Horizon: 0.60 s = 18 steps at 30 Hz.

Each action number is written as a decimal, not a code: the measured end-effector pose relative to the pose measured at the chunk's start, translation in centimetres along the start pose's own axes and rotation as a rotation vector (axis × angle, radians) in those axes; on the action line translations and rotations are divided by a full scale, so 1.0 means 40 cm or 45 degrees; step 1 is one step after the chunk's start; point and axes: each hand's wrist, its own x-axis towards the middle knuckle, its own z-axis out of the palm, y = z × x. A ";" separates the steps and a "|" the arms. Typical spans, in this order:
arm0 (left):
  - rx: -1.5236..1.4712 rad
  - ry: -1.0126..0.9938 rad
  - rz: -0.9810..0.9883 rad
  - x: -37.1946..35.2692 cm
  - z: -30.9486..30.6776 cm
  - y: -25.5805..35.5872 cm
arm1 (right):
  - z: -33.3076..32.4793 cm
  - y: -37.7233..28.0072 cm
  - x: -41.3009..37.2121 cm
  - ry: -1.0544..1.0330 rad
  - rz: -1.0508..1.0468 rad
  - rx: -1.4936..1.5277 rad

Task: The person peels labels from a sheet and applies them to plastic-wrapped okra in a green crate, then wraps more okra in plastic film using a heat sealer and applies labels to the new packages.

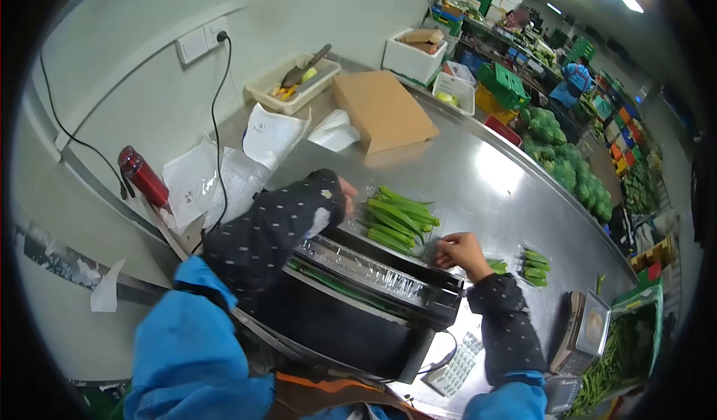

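Observation:
A bunch of green okra pods [396, 218] lies on the steel table behind the black film-wrapping machine [336, 319]. Clear cling film [368, 192] glints around the okra's edges. My left hand [348, 197] is at the bunch's left side, partly hidden by its dark patterned sleeve; its visible fingers curl at the film's edge. On the right side, my right hand [461, 253] has thumb and fingers pinched together on the film. A roll of film [366, 269] lies along the machine's top. Wrapped okra packs [535, 266] sit to the right of my right hand.
A cardboard piece [385, 110] and a cream basket [291, 84] with a knife lie at the back. Papers [272, 136] and a red flask [143, 176] are at left. A scale [582, 327] stands at right, beside a green crate [635, 338] of pods. Co-workers are farther back.

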 end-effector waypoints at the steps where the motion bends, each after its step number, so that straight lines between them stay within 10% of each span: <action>1: 0.806 0.101 0.261 -0.050 -0.003 0.043 | -0.018 -0.023 -0.062 0.106 -0.172 -0.366; 4: 1.383 0.193 1.146 -0.306 -0.051 0.086 | -0.102 0.023 -0.217 0.159 -0.824 -1.028; 12: 1.961 0.101 1.198 -0.300 -0.022 -0.024 | 0.093 0.078 -0.228 0.352 -1.028 -0.998; 16: 1.808 0.190 1.060 -0.319 -0.007 -0.011 | 0.083 0.140 -0.209 0.354 -0.607 -0.353; 18: 1.184 -0.163 0.570 -0.341 -0.040 0.015 | 0.052 0.128 -0.261 0.297 -0.539 -0.403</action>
